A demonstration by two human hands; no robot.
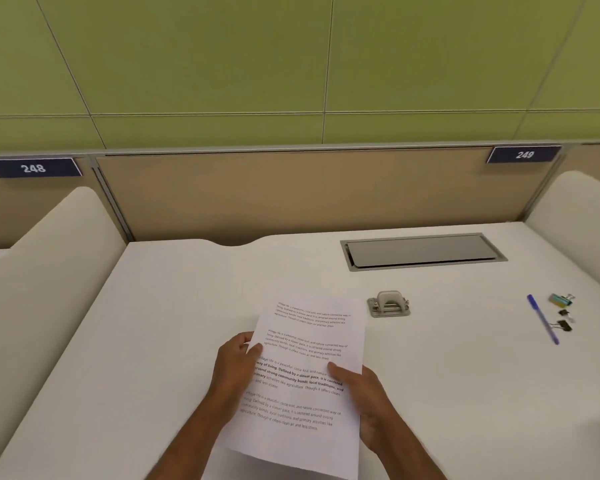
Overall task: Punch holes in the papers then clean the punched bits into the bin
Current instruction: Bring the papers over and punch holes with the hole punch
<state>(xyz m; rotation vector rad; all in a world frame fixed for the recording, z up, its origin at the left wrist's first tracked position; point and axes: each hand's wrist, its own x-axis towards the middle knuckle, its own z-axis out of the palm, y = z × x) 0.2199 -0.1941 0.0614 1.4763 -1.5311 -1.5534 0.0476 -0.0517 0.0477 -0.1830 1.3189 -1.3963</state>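
Left hand [234, 367] and right hand [368, 393] each pinch a side edge of the white printed paper sheets [309, 344], thumbs on top, apparently squaring them. Small grey metal hole punch [389, 304] stands near their far right corner, untouched, on the white desk [174, 306].

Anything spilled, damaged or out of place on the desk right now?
Nothing stands out and nothing is spilled. The left hand and right hand hold the white printed papers; the grey metal hole punch sits upright beyond them.
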